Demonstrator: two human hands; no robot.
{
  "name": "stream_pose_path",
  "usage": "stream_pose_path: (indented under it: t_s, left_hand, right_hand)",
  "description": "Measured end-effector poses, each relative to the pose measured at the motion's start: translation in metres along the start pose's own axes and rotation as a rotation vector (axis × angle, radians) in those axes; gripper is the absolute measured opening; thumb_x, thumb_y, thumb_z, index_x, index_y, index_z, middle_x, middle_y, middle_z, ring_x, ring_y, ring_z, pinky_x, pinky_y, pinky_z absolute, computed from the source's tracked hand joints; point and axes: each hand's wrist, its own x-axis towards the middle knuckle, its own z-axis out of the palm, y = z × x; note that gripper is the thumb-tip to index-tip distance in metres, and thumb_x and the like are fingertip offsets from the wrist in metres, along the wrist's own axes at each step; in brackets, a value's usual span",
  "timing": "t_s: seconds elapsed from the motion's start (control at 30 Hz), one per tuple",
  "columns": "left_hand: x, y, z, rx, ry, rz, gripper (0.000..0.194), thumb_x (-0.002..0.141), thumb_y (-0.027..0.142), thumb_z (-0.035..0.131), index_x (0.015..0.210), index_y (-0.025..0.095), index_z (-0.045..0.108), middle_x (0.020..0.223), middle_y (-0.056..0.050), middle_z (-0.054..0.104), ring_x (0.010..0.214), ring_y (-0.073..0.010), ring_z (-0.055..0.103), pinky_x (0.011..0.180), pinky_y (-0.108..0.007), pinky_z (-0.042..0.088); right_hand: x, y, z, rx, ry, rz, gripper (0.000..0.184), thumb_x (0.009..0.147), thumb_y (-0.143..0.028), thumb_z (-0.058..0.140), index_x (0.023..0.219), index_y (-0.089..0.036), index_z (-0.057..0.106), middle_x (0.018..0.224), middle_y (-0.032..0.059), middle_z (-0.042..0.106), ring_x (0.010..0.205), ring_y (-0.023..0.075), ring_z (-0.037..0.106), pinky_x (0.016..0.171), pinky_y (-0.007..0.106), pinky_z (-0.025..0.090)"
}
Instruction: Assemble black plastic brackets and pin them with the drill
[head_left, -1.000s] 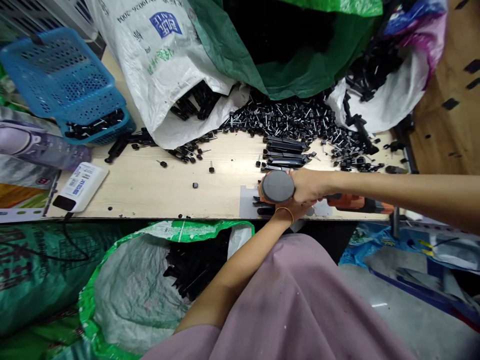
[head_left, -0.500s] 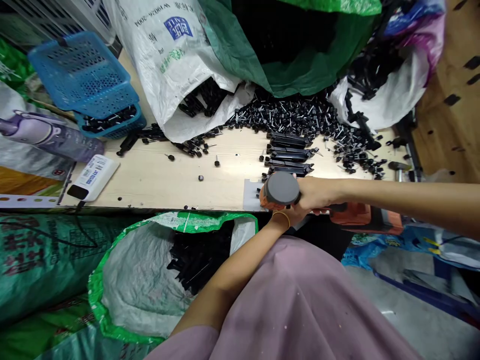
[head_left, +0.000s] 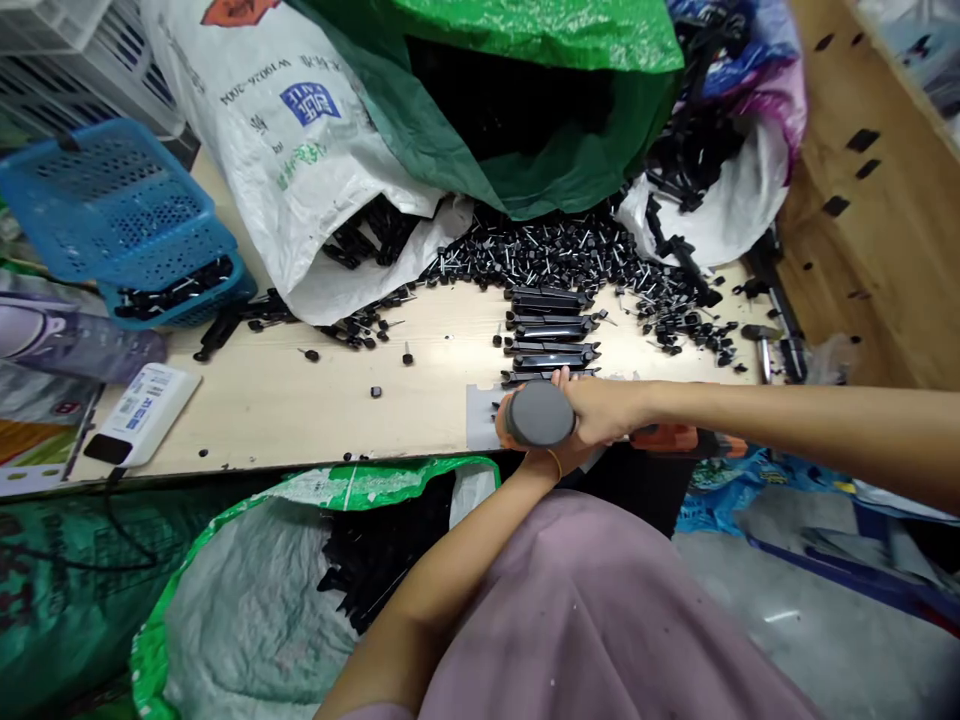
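Note:
My right hand [head_left: 600, 408] is wrapped round an orange power tool with a grey round end cap [head_left: 537, 414], held over the table's front edge. My left hand [head_left: 559, 458] lies mostly hidden under the tool, a thin yellow band on its wrist; its fingers do not show. Just beyond the tool lies a row of long black plastic parts [head_left: 550, 335] on the pale wooden table [head_left: 300, 400]. A white flat piece [head_left: 480, 418] sits under the tool. Behind the row spreads a heap of small black pegs with metal pins [head_left: 570, 255].
A blue basket [head_left: 112, 205] with black parts stands at the left. A white sack [head_left: 300, 130] and a green sack [head_left: 525, 120] spill parts at the back. A green-rimmed bag [head_left: 285, 590] of black parts gapes below the table edge. A white box [head_left: 142, 412] lies at the left.
The view has shifted, so everything sits a little further left. My hands and the tool keep the same hold near the table edge.

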Motion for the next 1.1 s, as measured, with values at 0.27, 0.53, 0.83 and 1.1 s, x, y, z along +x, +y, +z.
stream_pose_path:
  t_s: [0.27,0.53,0.83,1.1]
  left_hand:
    - [0.068,-0.035,-0.067,0.331,0.196,0.033,0.077,0.087,0.046,0.04,0.144,0.0,0.016,0.153,-0.019,0.012,0.143,-0.0287,0.004,0.116,-0.046,0.005]
    - [0.176,-0.037,-0.069,0.323,0.215,0.026,0.064,0.089,0.031,0.031,0.146,0.007,0.015,0.154,-0.01,0.017,0.143,-0.0242,0.01,0.117,-0.042,0.003]
    - [0.175,-0.041,-0.062,0.303,0.2,0.02,0.065,0.088,0.027,0.032,0.146,0.005,0.012,0.155,-0.011,0.012,0.143,-0.026,0.006,0.116,-0.041,0.005]
    - [0.176,-0.04,-0.063,0.314,0.195,0.01,0.065,0.089,0.029,0.031,0.146,0.003,0.014,0.154,-0.013,0.013,0.142,-0.0273,0.01,0.116,-0.04,0.008]
  right_hand:
    - [-0.029,0.089,-0.07,0.578,0.259,0.215,0.026,0.064,-0.021,0.06,0.088,-0.013,0.055,0.05,-0.0026,0.05,0.04,0.0109,0.047,0.039,0.022,0.039]
    - [0.011,0.126,-0.12,0.521,0.26,0.307,0.028,0.061,-0.022,0.065,0.087,-0.015,0.055,0.056,-0.0022,0.051,0.042,0.0095,0.046,0.038,0.022,0.039]
    - [0.031,0.122,-0.144,0.242,0.109,0.369,0.016,0.06,-0.02,0.064,0.072,-0.014,0.056,0.048,-0.0014,0.047,0.039,0.0096,0.043,0.034,0.021,0.033]
    - [-0.002,0.121,-0.125,0.382,0.157,0.307,0.025,0.063,-0.021,0.064,0.086,-0.014,0.057,0.059,-0.0016,0.051,0.043,0.0087,0.046,0.038,0.02,0.038]
